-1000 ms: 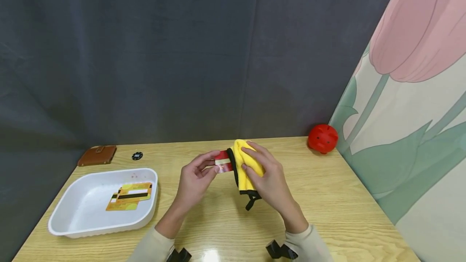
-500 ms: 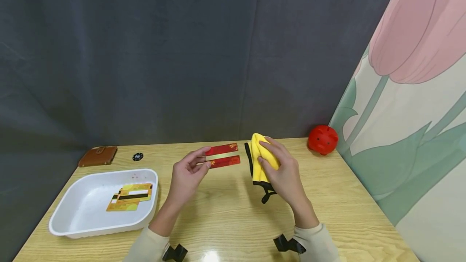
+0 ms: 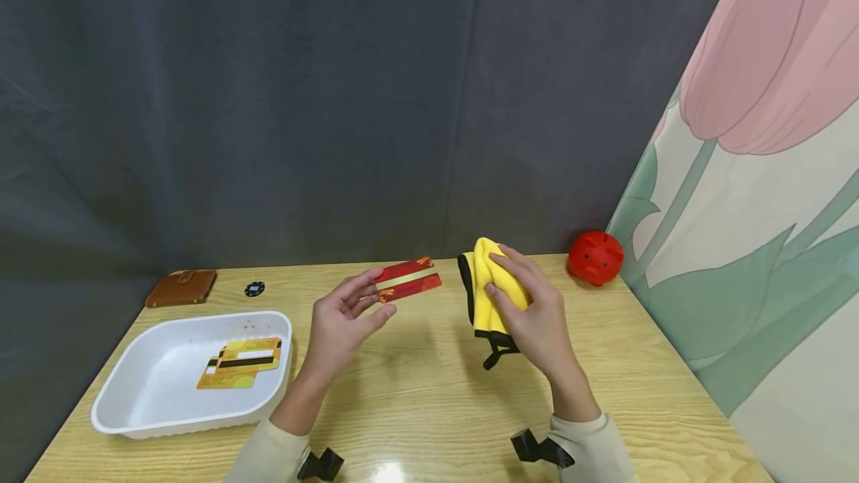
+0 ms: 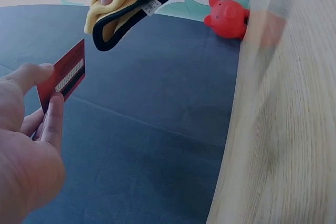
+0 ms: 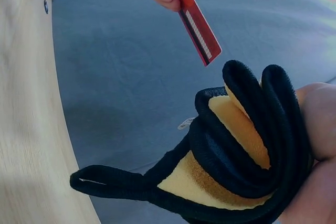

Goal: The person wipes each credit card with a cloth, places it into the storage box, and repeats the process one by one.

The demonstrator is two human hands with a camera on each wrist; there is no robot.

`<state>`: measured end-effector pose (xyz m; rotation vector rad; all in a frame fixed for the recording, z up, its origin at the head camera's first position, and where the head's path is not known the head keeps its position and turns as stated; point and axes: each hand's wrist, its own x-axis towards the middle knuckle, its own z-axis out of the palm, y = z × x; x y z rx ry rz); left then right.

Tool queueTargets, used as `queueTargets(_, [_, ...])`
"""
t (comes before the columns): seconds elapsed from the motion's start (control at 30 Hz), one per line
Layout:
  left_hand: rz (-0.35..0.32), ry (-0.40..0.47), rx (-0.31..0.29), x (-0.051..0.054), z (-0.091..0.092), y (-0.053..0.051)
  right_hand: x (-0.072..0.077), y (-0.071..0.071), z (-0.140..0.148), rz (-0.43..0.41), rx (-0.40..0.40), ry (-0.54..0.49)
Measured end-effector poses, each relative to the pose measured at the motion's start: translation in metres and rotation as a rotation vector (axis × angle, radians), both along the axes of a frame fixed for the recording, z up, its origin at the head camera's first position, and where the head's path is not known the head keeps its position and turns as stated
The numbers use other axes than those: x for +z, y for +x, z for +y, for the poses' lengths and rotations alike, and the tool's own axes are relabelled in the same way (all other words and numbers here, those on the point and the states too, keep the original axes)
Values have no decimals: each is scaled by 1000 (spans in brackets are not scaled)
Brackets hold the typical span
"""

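Observation:
In the head view my left hand [image 3: 341, 332] pinches a red bank card [image 3: 408, 279] by its left end, tilted above the table. The left wrist view shows the dark stripe and white signature strip on one side of the card [image 4: 67, 71]. My right hand [image 3: 545, 326] grips a folded yellow cleaning cloth [image 3: 488, 285] with black trim and a hanging loop. Card and cloth are apart, with the cloth to the right. In the right wrist view the layered folds of the cloth [image 5: 239, 129] fill the foreground, partly hiding the right hand.
A white plastic tray [image 3: 124, 393] at the left contains yellow bank cards [image 3: 250, 354]. Behind it lie a brown leather wallet [image 3: 181, 288] and a black poker chip [image 3: 254, 288]. A red piggy bank [image 3: 595, 258] stands at the back right, near the dark curtain [image 3: 376, 133].
One second ago the cloth covered the card's right end. The hands have since drawn apart, the right hand carrying the cloth rightward. The card is now fully exposed and more tilted.

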<state>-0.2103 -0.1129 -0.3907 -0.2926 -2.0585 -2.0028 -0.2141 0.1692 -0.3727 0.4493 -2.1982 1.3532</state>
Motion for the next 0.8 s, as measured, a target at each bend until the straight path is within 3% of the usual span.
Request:
queueTargets(0.23, [-27, -24, 67, 0, 0, 0, 1, 0, 1, -2, -10, -2])
queueTargets(0.47, [-17, -3, 44, -1, -1, -2, 0, 1, 0, -9, -4, -9])
queueTargets(0.63, [-41, -61, 117, -3, -3, -3, 0, 1, 0, -9, -4, -6])
queueTargets(0.8, [3, -88, 166, -3, -4, -4, 0, 0, 0, -5, -2, -7])
